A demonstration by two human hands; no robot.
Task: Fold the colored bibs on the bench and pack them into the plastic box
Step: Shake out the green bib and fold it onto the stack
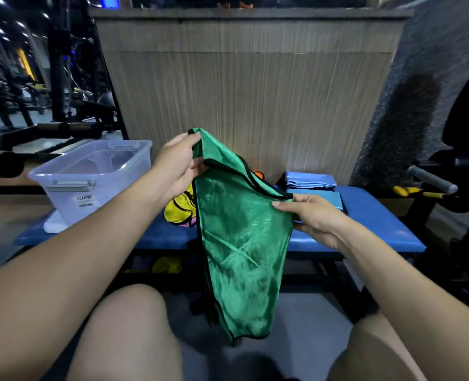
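A green mesh bib (238,237) with black trim hangs in front of the blue bench (365,221), its lower end down between my knees. My left hand (177,166) pinches its upper left shoulder strap, raised high. My right hand (310,215) pinches the right strap, lower down. Behind the green bib a yellow bib (177,209) lies crumpled on the bench, with a bit of pink and orange cloth showing beside it. The clear plastic box (90,177) stands on the bench's left end, lid off; I cannot tell if anything lies in it.
Folded blue cloths (314,188) are stacked at the bench's back right. A wood-panel wall (255,92) rises behind the bench. Gym machines stand at left and a padded handle (431,178) juts in at right. Yellow fabric (167,265) lies under the bench.
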